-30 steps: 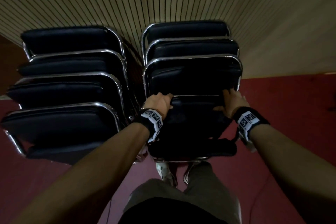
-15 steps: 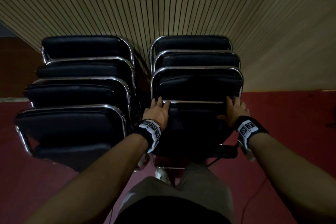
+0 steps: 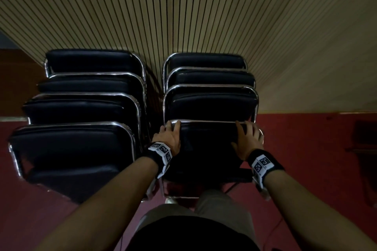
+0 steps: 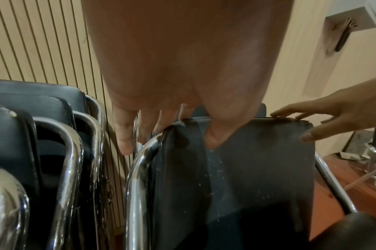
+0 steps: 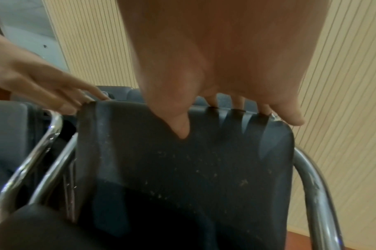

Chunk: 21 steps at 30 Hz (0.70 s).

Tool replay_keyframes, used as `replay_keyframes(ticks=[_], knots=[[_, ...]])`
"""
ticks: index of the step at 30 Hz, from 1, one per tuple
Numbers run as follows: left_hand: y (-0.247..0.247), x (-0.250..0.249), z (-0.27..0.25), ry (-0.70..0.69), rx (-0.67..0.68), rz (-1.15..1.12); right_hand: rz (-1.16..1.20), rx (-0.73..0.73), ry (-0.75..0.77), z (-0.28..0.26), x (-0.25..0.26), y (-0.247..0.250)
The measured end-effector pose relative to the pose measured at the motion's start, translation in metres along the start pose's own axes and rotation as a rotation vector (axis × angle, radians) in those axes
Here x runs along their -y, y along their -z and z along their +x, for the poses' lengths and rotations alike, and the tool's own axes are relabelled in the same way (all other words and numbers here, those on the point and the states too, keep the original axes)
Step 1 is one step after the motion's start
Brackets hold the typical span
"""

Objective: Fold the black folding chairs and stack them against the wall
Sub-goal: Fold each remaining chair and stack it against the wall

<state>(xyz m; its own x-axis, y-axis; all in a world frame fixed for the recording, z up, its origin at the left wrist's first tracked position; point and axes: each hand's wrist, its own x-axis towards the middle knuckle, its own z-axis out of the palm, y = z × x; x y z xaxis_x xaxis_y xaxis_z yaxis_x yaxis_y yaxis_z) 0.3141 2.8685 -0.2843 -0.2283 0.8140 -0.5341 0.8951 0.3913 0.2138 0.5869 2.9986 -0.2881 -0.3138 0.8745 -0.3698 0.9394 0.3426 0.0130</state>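
Note:
The nearest black folding chair [image 3: 208, 149], folded, with a chrome frame, leans on the right-hand stack of folded chairs [image 3: 210, 89] against the slatted wall [image 3: 183, 6]. My left hand [image 3: 168, 135] lies flat on its top left corner, fingers straight over the chrome edge and thumb on the black panel [image 4: 257, 169]. My right hand [image 3: 247, 138] rests on the top right corner with its fingers spread and straight along the top edge [image 5: 236, 108]. Neither hand curls round the frame. The chair's legs are hidden below my arms.
A second stack of several folded black chairs [image 3: 81, 108] stands immediately to the left, its chrome tubes [image 4: 69, 152] close to my left fingers. Red floor [image 3: 306, 149] stretches to the right. My legs [image 3: 204, 220] stand right behind the chair. A cable lies on the floor at right.
My fingers gripped the chair's top edge a second ago and now lie straight on it. The chair has tipped forward onto the right-hand stack.

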Motion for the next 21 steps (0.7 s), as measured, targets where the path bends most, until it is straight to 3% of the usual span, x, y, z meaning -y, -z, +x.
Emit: replay_keyframes(ticks=[11, 14, 21], knots=[[-0.008, 0.002, -0.019, 0.074, 0.037, -0.08, -0.052, -0.001, -0.017, -0.023, -0.002, -0.009], [-0.014, 0.005, -0.023, 0.118, 0.033, -0.144, -0.114, -0.072, 0.026, -0.013, -0.001, -0.005], [-0.02, -0.008, -0.043, 0.253, 0.026, -0.183, -0.085, -0.034, 0.188, 0.001, 0.0, -0.003]])
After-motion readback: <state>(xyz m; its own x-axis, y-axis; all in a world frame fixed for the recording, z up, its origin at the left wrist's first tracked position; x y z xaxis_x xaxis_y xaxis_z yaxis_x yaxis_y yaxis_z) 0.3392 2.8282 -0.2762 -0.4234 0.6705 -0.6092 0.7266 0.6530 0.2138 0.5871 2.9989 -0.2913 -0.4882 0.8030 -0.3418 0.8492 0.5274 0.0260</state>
